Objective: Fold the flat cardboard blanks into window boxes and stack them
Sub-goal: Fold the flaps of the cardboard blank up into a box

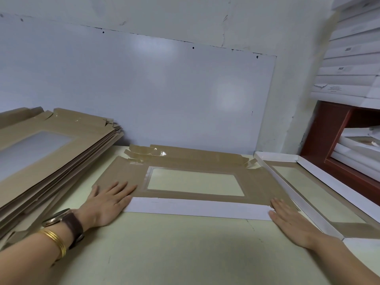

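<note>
I look down on a pale green table (185,254) set against a wall with a white panel (144,89). On the left lies the pile of flat blanks (51,145), brown side up, many sheets deep and sloping toward me. That pile tells me most of the job is left.

The blank in work (123,171) lies flat at the table's middle, with its clear window (195,182) showing the table through it. Its near flap (195,208) is turned over, white side up, along the near edge. The far flaps are only partly lifted and the side flaps lie flat. I judge this box to be at its first crease, with three sides and the corners to come.

Just right of it sits one folded box (275,156) with raised white walls. It appears done, though nothing is stacked on it.

My left hand (109,202) presses flat on the left end of the fold, fingers straight and a little spread. My right hand (287,214) presses flat on the right end, fingers straight and close together.

The pile runs off the left edge, so I cannot count it. The folded box is cut off at the right. The white stacks (353,58) at far right are blurred, so I cannot tell whether they are finished boxes.
</note>
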A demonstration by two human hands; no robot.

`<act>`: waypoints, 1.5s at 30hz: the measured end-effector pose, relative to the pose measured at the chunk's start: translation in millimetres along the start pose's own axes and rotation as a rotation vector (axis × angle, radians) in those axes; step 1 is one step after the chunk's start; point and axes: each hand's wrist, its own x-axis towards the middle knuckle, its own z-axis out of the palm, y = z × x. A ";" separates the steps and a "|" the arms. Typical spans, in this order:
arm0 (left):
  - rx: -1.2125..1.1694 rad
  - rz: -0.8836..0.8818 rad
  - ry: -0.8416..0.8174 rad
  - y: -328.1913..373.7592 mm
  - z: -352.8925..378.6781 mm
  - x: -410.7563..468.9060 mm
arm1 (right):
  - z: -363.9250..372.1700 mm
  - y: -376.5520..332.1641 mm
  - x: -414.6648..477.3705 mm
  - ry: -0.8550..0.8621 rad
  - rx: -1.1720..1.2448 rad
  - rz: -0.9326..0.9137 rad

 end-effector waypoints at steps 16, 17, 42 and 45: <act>-0.087 -0.085 0.054 -14.3 6.3 2.3 | 0.0 -4.9 -1.3 0.025 -0.041 0.044; -0.081 -0.092 0.066 -13.4 6.4 1.5 | 0.4 -5.2 -1.7 0.029 -0.047 0.042; 0.017 0.488 0.325 95.8 -4.1 -12.3 | 20.5 -92.1 -9.8 0.360 -0.048 -0.528; 0.045 0.455 0.310 100.3 -1.3 -8.6 | 18.9 -99.8 -5.3 0.346 -0.067 -0.524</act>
